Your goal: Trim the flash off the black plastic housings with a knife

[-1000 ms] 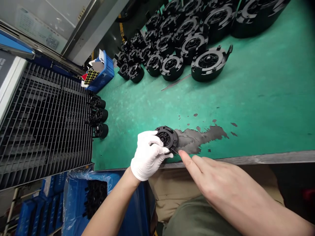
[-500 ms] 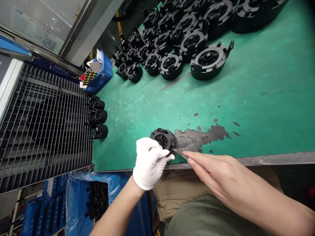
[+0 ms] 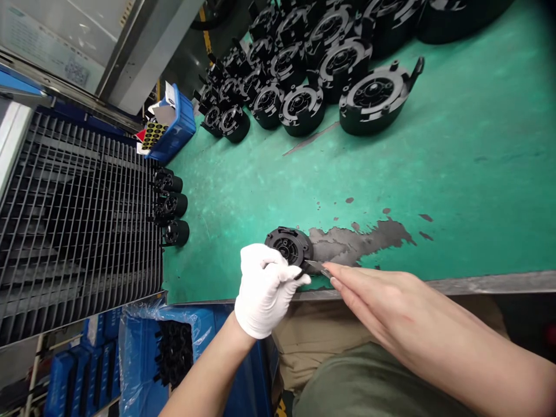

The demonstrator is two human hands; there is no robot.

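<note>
My left hand [image 3: 266,288], in a white glove, is closed around a round black plastic part [image 3: 290,245] and holds it at the near edge of the green mat [image 3: 434,174]. My bare right hand [image 3: 382,301] pinches a thin metal blade [image 3: 316,266] between its fingertips. The blade's tip touches the lower right rim of the part. Both hands sit just over the worn dark patch [image 3: 360,237] in the mat.
Several larger black round housings [image 3: 373,95] stand in rows at the back of the mat. Three small black parts [image 3: 174,202] line its left edge beside a black grille rack [image 3: 78,220]. A blue bin [image 3: 174,124] holds label sheets. A blue crate [image 3: 169,347] of black parts sits below.
My right hand has turned from a flat, pointing pose to a pinch on the blade and brought it against the part's rim. The left hand keeps its hold; the view has shifted slightly.
</note>
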